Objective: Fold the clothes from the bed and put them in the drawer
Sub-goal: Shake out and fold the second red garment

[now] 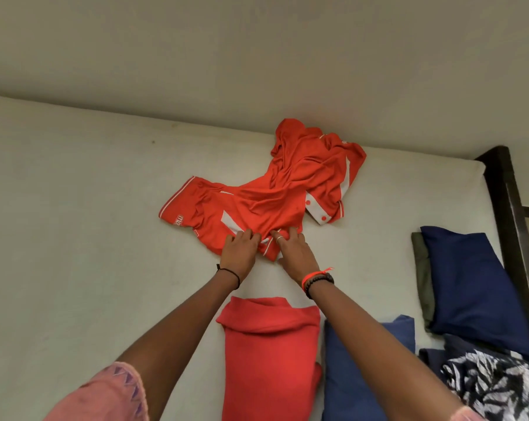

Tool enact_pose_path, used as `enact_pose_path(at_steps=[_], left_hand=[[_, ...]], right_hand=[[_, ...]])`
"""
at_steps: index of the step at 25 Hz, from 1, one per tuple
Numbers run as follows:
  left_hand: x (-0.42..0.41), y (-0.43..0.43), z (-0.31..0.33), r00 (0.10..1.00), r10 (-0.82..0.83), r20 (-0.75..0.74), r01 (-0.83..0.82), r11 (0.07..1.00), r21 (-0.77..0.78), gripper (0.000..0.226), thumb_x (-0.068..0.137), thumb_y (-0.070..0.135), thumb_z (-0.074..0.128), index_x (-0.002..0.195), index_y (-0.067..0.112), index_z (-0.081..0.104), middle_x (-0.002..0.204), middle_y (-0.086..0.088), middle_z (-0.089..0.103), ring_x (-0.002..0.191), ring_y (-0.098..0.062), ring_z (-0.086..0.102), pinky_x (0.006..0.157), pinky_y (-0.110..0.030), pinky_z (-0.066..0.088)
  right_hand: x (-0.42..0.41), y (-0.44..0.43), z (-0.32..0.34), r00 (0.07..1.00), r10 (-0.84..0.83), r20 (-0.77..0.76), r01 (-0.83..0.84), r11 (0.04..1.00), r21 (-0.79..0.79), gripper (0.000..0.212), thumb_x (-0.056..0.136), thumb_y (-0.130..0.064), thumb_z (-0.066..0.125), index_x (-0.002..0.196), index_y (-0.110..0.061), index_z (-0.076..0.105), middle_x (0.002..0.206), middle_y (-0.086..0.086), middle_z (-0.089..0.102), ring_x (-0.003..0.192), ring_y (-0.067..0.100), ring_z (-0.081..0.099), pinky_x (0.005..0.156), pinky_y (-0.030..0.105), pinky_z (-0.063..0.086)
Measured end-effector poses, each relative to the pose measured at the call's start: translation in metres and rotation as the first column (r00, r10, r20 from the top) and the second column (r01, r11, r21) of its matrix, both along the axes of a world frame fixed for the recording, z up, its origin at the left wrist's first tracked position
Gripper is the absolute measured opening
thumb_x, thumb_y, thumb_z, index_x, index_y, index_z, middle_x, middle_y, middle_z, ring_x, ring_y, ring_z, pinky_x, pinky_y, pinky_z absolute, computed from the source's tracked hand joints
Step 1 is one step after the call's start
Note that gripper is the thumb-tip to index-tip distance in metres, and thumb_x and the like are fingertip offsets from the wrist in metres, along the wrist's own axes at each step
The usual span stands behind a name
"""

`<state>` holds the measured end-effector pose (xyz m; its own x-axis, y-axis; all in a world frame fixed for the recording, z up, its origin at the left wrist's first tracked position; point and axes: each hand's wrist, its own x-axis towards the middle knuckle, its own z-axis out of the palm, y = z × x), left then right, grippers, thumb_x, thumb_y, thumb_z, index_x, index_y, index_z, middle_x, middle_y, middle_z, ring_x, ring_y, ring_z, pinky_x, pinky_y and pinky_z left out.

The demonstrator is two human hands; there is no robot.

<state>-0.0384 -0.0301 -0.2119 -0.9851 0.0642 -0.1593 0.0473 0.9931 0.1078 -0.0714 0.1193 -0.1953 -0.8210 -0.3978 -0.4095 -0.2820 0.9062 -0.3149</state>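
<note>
A crumpled red-orange shirt [266, 189] with white trim and red buttons lies spread on the white bed [74, 208], reaching back to the wall. Both hands are at its near edge, close together. My left hand [239, 247] grips a bunch of the fabric with curled fingers. My right hand [292, 252], with a ring on one finger, pinches the cloth beside it. Nearer to me sit a folded red garment [269, 354] and a folded blue garment [366, 369], side by side.
Along the right side lie a dark navy folded piece [473, 287] over an olive one [421, 275], and a black-and-white patterned cloth [497, 387]. A dark wooden frame [512, 208] stands at the bed's right edge. The plain wall [257, 56] rises behind the bed.
</note>
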Motion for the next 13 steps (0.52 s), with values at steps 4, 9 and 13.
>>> enact_pose_path(at_steps=[4, 9, 13], left_hand=[[0.004, 0.001, 0.01, 0.998, 0.036, -0.044, -0.022, 0.956, 0.294, 0.024, 0.086, 0.016, 0.033, 0.099, 0.018, 0.053, 0.086, 0.0, 0.059, 0.083, -0.023, 0.06, 0.089, -0.044, 0.043], [0.001, 0.008, 0.069, 0.982, 0.185, -0.026, -0.131, 0.779, 0.613, 0.008, 0.097, 0.012, 0.038, 0.097, 0.011, 0.046, 0.079, -0.006, 0.055, 0.072, -0.026, 0.051, 0.065, -0.035, 0.036], [-0.01, 0.006, 0.137, 0.985, 0.093, -0.148, 0.023, 0.771, 0.636, 0.022, 0.095, 0.028, 0.035, 0.096, 0.014, 0.051, 0.085, -0.002, 0.058, 0.077, -0.019, 0.053, 0.069, -0.025, 0.037]], right_hand=[[0.003, 0.001, 0.007, 0.992, -0.082, -0.095, 0.078, 0.996, -0.051, 0.048, 0.089, -0.005, 0.05, 0.134, -0.022, 0.044, 0.118, 0.014, 0.044, 0.107, 0.034, 0.046, 0.085, 0.04, 0.045], [-0.004, 0.01, 0.053, 0.987, -0.123, -0.107, 0.103, 0.979, -0.174, 0.032, 0.09, -0.019, 0.056, 0.121, -0.015, 0.054, 0.108, 0.013, 0.054, 0.105, 0.032, 0.049, 0.078, 0.038, 0.042], [-0.013, 0.024, 0.108, 0.993, -0.099, -0.071, 0.073, 0.951, -0.3, 0.025, 0.085, -0.023, 0.061, 0.107, -0.011, 0.062, 0.103, 0.013, 0.056, 0.099, 0.03, 0.05, 0.081, 0.037, 0.04]])
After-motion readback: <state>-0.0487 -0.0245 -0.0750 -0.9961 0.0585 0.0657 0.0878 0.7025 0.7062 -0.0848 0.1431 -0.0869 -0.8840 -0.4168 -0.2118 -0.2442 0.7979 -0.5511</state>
